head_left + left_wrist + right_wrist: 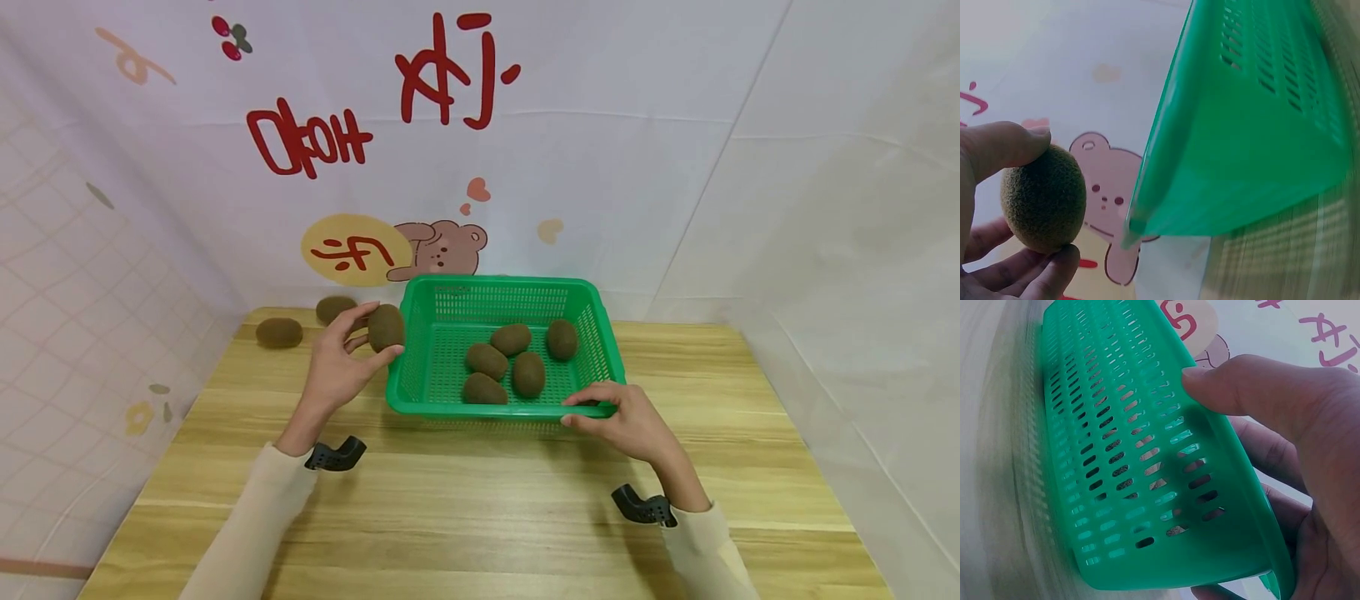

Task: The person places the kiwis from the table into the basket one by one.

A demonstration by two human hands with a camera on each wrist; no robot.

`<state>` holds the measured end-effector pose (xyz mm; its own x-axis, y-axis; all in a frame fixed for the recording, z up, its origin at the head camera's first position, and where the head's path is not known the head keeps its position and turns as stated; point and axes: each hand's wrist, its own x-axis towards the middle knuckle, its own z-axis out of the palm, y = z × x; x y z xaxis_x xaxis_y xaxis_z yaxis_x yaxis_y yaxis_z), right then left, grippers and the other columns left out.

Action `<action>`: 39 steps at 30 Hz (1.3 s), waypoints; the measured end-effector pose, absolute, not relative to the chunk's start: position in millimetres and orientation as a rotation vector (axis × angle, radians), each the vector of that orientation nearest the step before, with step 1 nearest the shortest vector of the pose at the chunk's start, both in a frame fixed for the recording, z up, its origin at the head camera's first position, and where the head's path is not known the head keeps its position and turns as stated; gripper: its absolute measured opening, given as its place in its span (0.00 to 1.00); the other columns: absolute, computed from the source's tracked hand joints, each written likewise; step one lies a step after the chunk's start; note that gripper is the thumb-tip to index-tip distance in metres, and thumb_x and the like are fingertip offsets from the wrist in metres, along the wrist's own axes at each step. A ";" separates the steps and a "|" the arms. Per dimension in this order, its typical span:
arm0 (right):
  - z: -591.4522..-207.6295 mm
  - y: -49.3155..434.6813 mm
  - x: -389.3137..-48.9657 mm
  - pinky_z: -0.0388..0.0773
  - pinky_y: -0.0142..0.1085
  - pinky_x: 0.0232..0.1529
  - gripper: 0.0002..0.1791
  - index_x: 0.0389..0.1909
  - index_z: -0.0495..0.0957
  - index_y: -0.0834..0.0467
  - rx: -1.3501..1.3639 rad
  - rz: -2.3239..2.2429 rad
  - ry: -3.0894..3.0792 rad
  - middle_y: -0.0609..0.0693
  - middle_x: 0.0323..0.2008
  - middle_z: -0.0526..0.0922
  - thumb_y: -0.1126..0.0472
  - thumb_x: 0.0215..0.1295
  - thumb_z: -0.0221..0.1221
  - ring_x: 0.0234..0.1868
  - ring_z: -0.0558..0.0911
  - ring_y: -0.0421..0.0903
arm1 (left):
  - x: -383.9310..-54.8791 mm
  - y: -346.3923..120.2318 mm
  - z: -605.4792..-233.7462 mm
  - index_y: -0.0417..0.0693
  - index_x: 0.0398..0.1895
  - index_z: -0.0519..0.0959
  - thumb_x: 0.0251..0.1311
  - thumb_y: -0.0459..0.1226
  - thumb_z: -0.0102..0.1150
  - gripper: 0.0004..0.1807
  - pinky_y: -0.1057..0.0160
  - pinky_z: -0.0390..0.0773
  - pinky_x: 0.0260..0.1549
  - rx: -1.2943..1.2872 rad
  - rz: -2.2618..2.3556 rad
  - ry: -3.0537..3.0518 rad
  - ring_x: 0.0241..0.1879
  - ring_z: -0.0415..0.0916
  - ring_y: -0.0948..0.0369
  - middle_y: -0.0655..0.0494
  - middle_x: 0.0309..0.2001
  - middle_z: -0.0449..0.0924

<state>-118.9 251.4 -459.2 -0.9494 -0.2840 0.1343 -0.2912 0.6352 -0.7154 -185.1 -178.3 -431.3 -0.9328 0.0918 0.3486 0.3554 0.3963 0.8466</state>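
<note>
The head view is bright and evenly lit, with a pale sheen on the bench [480, 500] at lower centre. Soft shadows lie beneath the near side of the basket [506, 410] and beside both sleeves [251, 525]. The wall [622, 125] looks faintly mauve at upper left, greyer at far right. Both wrist views are dimmer and cooler. In the left one, the kiwi [1044, 199] keeps its texture while the bench blurs at right. In the right one, shaded fingers [1266, 447] border a dark patch on the basket; the bench is soft at left.
</note>
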 end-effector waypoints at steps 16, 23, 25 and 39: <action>-457.4 251.2 -119.9 0.81 0.40 0.47 0.11 0.42 0.90 0.43 0.492 1.249 -2.839 0.43 0.41 0.89 0.47 0.59 0.74 0.47 0.83 0.48 | -183.9 -149.0 -420.6 0.46 0.72 0.71 0.56 0.37 0.77 0.40 0.50 0.79 0.61 -0.529 -1.583 -2.426 0.65 0.74 0.50 0.47 0.66 0.75; -458.8 251.5 -119.5 0.81 0.41 0.47 0.12 0.42 0.91 0.45 0.498 1.264 -2.834 0.46 0.41 0.90 0.47 0.60 0.74 0.47 0.83 0.50 | -184.3 -141.0 -424.5 0.45 0.72 0.72 0.55 0.38 0.78 0.40 0.47 0.79 0.61 -0.582 -1.543 -2.447 0.64 0.75 0.49 0.46 0.64 0.76; -459.3 251.7 -119.3 0.81 0.41 0.47 0.12 0.42 0.91 0.45 0.497 1.264 -2.836 0.46 0.41 0.90 0.46 0.60 0.74 0.47 0.83 0.50 | -183.3 -139.3 -425.5 0.45 0.71 0.72 0.55 0.38 0.78 0.40 0.47 0.80 0.60 -0.591 -1.525 -2.455 0.64 0.75 0.49 0.46 0.64 0.77; -457.8 250.8 -118.1 0.81 0.38 0.47 0.11 0.41 0.90 0.42 0.487 1.249 -2.839 0.36 0.40 0.88 0.46 0.59 0.74 0.47 0.83 0.43 | -181.5 -139.3 -427.0 0.50 0.67 0.76 0.58 0.40 0.76 0.33 0.44 0.79 0.60 -0.610 -1.428 -2.518 0.62 0.76 0.44 0.48 0.60 0.78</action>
<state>-118.1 250.8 -457.8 -0.9519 -0.2794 0.1256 -0.2814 0.6355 -0.7190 -181.5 -139.3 -427.0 -0.8989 0.2600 0.3526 0.4361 0.4539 0.7771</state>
